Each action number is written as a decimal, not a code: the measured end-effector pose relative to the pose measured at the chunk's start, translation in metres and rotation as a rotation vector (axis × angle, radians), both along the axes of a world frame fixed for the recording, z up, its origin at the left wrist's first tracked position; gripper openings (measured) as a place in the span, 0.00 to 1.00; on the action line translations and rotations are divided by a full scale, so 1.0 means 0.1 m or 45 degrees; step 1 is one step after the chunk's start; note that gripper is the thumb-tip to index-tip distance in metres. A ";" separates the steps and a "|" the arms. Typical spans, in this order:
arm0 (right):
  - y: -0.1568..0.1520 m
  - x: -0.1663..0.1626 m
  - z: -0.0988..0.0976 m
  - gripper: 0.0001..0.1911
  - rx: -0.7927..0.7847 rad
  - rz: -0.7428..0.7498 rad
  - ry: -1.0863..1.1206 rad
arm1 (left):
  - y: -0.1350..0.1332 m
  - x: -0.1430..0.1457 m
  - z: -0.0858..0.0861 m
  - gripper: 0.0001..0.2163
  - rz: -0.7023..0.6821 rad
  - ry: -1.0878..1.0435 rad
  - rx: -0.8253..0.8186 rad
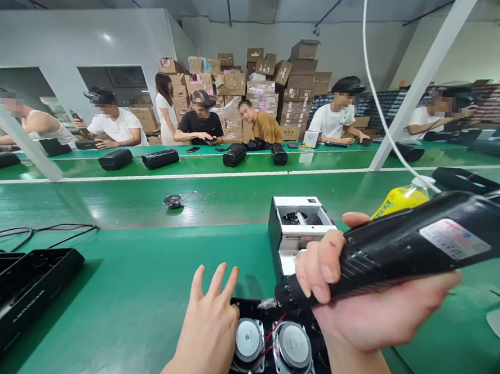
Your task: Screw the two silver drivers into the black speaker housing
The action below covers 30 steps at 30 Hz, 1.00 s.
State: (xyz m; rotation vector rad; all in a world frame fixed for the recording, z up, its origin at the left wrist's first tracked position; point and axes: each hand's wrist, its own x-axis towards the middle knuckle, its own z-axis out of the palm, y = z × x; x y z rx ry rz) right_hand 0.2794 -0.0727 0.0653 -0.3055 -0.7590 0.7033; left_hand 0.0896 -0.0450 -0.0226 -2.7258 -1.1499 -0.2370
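Note:
My right hand (373, 318) is wrapped round a black electric screwdriver (411, 247), held at a slant with its bit pointing left and down. The bit is over the upper edge of a black speaker panel (246, 307). Two round silver speakers (293, 346) with red wires sit in this panel, whose lower part leaves the picture. My left hand (210, 325) lies at the panel's upper left corner, three fingers stretched out and apart; its thumb is mostly hidden. Behind the screwdriver tip stands a white and black screw feeder (275, 239), partly covered by my right hand.
Black housings (26, 309) with cables lie at left. A loose speaker (173, 201) rests on the green bench (135, 270). A yellow-labelled bottle (402, 199) stands behind the screwdriver, near a hanging white cable (376, 99). Several people sit across the line beside black speaker cases (161, 158).

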 end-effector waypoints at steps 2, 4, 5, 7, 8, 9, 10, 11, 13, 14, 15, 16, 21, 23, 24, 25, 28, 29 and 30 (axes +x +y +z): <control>0.00 0.00 0.01 0.30 0.011 0.001 -0.004 | 0.02 0.02 -0.01 0.09 -0.006 -0.006 -0.036; 0.00 -0.02 0.02 0.30 0.000 -0.009 -0.006 | 0.05 0.04 -0.02 0.09 -0.015 -0.021 -0.065; 0.01 -0.02 0.03 0.30 -0.013 -0.016 -0.003 | 0.06 0.05 -0.03 0.09 -0.021 -0.029 -0.076; 0.02 -0.03 0.03 0.31 -0.027 -0.029 -0.009 | 0.07 0.06 -0.03 0.08 -0.041 -0.051 -0.090; 0.02 -0.03 0.03 0.31 -0.036 -0.040 -0.014 | 0.08 0.06 -0.02 0.08 -0.054 -0.065 -0.094; 0.02 -0.03 0.02 0.31 -0.041 -0.050 -0.018 | 0.08 0.05 -0.01 0.08 -0.070 -0.085 -0.096; 0.02 -0.03 0.01 0.31 -0.045 -0.064 -0.024 | 0.07 0.03 0.00 0.09 -0.083 -0.113 -0.094; 0.02 -0.02 0.00 0.31 -0.050 -0.081 -0.026 | 0.06 0.01 0.02 0.09 -0.092 -0.151 -0.087; 0.01 -0.02 -0.01 0.30 -0.050 -0.095 -0.028 | 0.02 -0.07 0.07 0.07 -0.090 -0.262 -0.060; 0.00 -0.02 -0.01 0.30 -0.044 -0.088 -0.034 | 0.00 -0.12 0.09 0.06 -0.081 -0.331 -0.041; -0.01 -0.03 0.01 0.30 -0.043 -0.077 -0.034 | -0.03 -0.17 0.11 0.04 -0.075 -0.406 -0.024; -0.02 -0.04 0.04 0.29 -0.048 -0.064 -0.030 | -0.06 -0.21 0.13 0.04 -0.077 -0.480 -0.009; -0.08 -0.09 0.27 0.25 -0.082 0.033 -0.055 | -0.14 -0.39 0.13 0.06 -0.188 -0.752 -0.006; -0.10 -0.11 0.33 0.25 -0.083 0.112 -0.109 | -0.14 -0.43 0.10 0.08 -0.231 -0.807 -0.040; -0.11 -0.12 0.35 0.26 -0.082 0.145 -0.130 | -0.14 -0.45 0.08 0.09 -0.250 -0.831 -0.064; -0.12 -0.14 0.36 0.26 -0.080 0.173 -0.147 | -0.14 -0.46 0.06 0.11 -0.267 -0.855 -0.090; -0.12 -0.21 0.36 0.28 -0.070 0.236 -0.194 | -0.17 -0.48 0.04 0.11 -0.302 -0.933 -0.139; -0.11 -0.25 0.35 0.29 -0.069 0.257 -0.206 | -0.18 -0.49 0.03 0.10 -0.313 -0.955 -0.144; -0.10 -0.28 0.35 0.29 -0.069 0.280 -0.216 | -0.18 -0.50 0.03 0.10 -0.324 -0.971 -0.143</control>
